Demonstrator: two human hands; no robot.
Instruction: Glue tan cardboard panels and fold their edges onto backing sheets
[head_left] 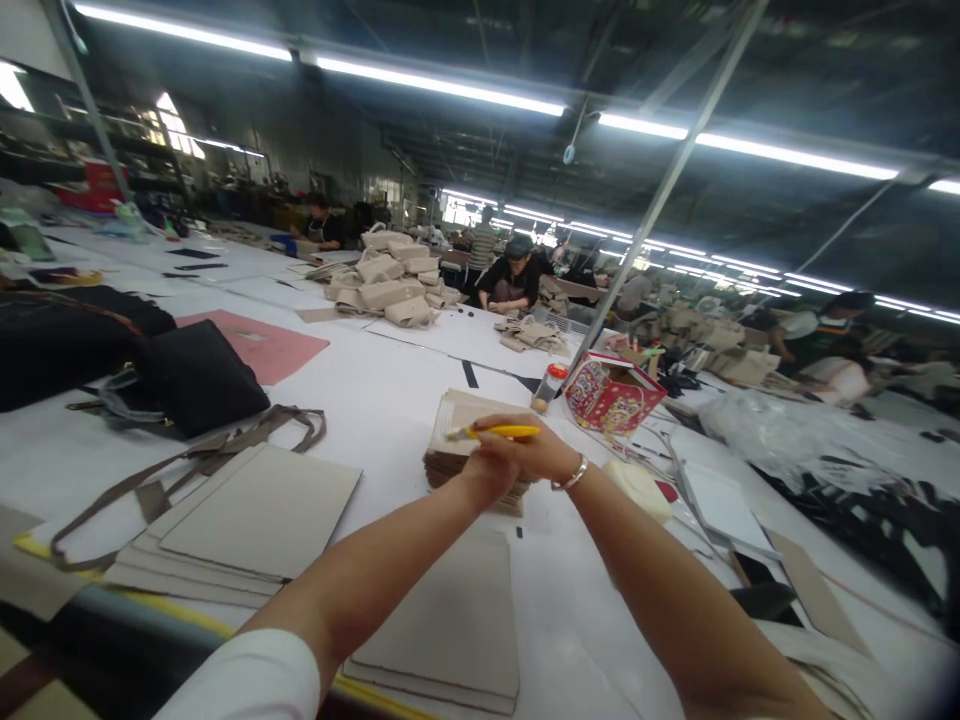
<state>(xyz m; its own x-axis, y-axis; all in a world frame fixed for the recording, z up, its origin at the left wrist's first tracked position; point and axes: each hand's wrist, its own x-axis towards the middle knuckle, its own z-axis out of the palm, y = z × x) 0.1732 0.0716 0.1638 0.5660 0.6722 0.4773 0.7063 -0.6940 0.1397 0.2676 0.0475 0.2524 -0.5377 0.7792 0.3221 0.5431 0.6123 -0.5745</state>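
Note:
A slim yellow-handled tool [514,432] with a pale tip is gripped in my right hand [544,450], its tip pointing left; its exact kind is too blurred to tell. Beneath it stands a stack of beige pieces [457,412] with brown layered edges. My left hand [495,472] is at the near side of this stack, against my right hand, and its fingers are mostly hidden. Closer to me lie flat beige panels [457,620] under my forearms. More beige panels [262,510] are fanned out to the left.
Left are a black bag [202,375], a brown strap [300,420] and a pink sheet [262,345]. A red-lidded jar [551,388] and a red patterned box [611,395] stand by a metal pole [652,215]. Across the table, a person [514,275] works near piled beige pieces [394,275].

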